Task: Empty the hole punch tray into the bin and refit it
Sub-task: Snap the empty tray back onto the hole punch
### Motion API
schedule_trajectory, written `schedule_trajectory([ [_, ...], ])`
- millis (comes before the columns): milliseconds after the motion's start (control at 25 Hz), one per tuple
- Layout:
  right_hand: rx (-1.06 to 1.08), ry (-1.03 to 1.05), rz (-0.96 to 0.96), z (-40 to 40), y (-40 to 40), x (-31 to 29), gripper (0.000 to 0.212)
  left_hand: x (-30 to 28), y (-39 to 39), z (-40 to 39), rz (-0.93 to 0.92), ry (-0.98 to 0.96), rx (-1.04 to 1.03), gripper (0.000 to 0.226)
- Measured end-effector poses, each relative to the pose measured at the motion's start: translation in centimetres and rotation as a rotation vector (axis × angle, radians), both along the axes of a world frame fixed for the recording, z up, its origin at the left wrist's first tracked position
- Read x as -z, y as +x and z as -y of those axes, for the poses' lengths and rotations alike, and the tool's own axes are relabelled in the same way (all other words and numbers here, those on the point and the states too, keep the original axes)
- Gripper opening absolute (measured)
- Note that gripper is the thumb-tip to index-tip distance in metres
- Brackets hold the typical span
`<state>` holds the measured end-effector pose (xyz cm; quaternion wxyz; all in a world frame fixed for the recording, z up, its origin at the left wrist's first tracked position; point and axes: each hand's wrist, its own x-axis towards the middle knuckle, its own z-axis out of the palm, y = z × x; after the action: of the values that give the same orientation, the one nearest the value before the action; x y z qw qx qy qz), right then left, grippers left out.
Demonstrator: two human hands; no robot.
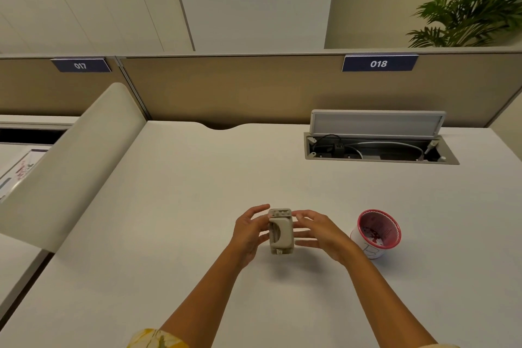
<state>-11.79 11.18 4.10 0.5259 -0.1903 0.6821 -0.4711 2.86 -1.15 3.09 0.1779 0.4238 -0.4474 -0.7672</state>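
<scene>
Both forearms come in from the bottom edge, with a bit of yellow patterned sleeve (158,339) showing on the left one. The left hand (250,233) is wrapped around the left side of the hole punch (280,232), fingers curled onto it, so that hand's got the grip. The right hand (319,232) sits just beside the punch's right side with fingers spread loose; can't tell if they actually touch it. The punch is a small grey thing, held between the hands just above the white desk (197,192). Right next to the right hand is the little bin (377,232), a red-rimmed paper cup tipped toward the camera. Further out past the right hand there's an open cable hatch (378,147), then the partition with the 018 label (378,63)
</scene>
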Motion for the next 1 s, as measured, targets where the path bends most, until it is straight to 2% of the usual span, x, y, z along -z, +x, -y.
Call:
schedule_trajectory([
  [120, -0.059, -0.024, -0.094, 1.6, -0.6, -0.2, 0.026, -0.1, -0.9, 1.2, 0.077, -0.037, 0.096, 0.031],
  [240, -0.002, -0.075, -0.104, 3.1, -1.4, 0.3, 0.022, -0.2, -1.9, 2.6, 0.080, -0.007, 0.076, 0.032],
  [400, 0.248, -0.159, 0.012, 4.9, -2.4, 1.7, 0.023, 0.2, -3.2, 4.4, 0.040, 0.066, -0.012, 0.025],
  [520, 0.453, -0.157, 0.063, 6.7, -3.3, 3.2, 0.020, 1.4, -4.5, 4.9, 0.063, 0.072, -0.068, 0.027],
  [760, 0.732, -0.259, 0.202, 10.4, -3.6, 4.9, 0.028, 3.4, -7.6, 5.4, 0.056, -0.054, -0.116, 0.029],
  [840, 0.759, -0.215, 0.112, 12.0, -3.9, 5.6, 0.026, 3.6, -8.7, 6.4, 0.086, -0.127, -0.076, 0.033],
  [1000, 0.726, -0.056, -0.206, 14.8, -5.1, 6.5, 0.024, 4.8, -10.6, 8.9, 0.224, -0.284, 0.060, 0.054],
])
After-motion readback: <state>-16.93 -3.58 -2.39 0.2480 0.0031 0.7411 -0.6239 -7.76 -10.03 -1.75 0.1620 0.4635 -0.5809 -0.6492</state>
